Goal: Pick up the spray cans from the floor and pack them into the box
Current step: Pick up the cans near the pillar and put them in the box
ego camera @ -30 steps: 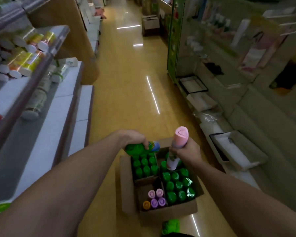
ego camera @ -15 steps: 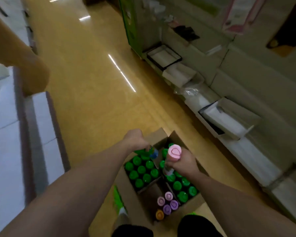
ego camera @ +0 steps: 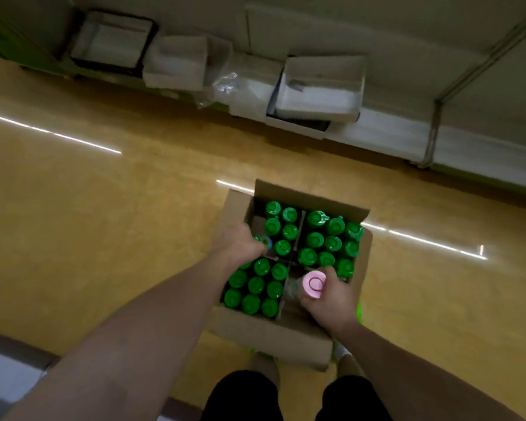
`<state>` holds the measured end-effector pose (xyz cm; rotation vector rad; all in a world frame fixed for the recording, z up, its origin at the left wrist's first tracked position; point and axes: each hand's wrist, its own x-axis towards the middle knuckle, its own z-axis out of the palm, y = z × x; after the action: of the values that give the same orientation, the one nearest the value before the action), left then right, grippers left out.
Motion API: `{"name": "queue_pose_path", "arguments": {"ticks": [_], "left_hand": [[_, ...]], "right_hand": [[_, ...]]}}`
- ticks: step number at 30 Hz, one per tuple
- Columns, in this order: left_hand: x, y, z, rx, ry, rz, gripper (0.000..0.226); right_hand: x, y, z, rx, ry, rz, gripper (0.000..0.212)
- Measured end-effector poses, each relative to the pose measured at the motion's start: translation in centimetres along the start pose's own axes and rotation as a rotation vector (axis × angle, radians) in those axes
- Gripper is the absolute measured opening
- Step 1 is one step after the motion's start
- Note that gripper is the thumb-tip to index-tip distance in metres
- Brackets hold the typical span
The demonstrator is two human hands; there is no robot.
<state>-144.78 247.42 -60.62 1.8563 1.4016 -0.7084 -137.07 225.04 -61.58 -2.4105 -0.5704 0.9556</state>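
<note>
Frame motion-blurred; the can under the left hand [ego camera: 240, 246] is mostly hidden, only a green-and-blue bit showing past curled fingers that grasp it over the far-left compartment. Open brown cardboard box [ego camera: 274, 335] on the yellow floor [ego camera: 104, 223] holds upright green-capped spray cans [ego camera: 257, 285] in divided sections. Right hand [ego camera: 328, 299] grips a pink-capped spray can [ego camera: 315, 283] upright over the near-right section.

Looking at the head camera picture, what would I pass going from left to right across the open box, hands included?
Left hand holding a green-capped can → the far-left cluster of green caps → the cardboard divider → pink-capped can gripped by the right hand → the box's right wall.
</note>
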Motion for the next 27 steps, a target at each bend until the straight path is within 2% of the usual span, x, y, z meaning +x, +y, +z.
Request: {"name": "queue_pose_path", "arguments": {"ticks": [5,9,13,18,23,27], "left_hand": [[4.3,-0.1,4.4,0.015,-0.007,0.039,0.070],[7.2,-0.7,7.4,0.016,0.049,0.063,0.063],[10.1,-1.3,9.9,0.009,0.080,0.076,0.061],[13.5,-0.6,12.6,-0.053,0.062,0.055,0.062],[16.0,-0.4,15.8,-0.027,0.058,0.027,0.055],[17.6,-0.5,18.5,-0.070,0.057,0.029,0.063]], "right_hand": [[0.1,5.2,4.6,0.085,0.001,0.101,0.036],[1.4,9.4,7.7,0.051,-0.030,0.057,0.045],[2.5,13.1,10.2,-0.014,-0.111,0.045,0.036],[3.5,16.9,13.2,-0.050,-0.172,0.199,0.050],[3.7,20.6,15.5,-0.080,-0.154,0.299,0.043],[4.1,22.1,16.9,-0.228,-0.213,0.419,0.044]]}}
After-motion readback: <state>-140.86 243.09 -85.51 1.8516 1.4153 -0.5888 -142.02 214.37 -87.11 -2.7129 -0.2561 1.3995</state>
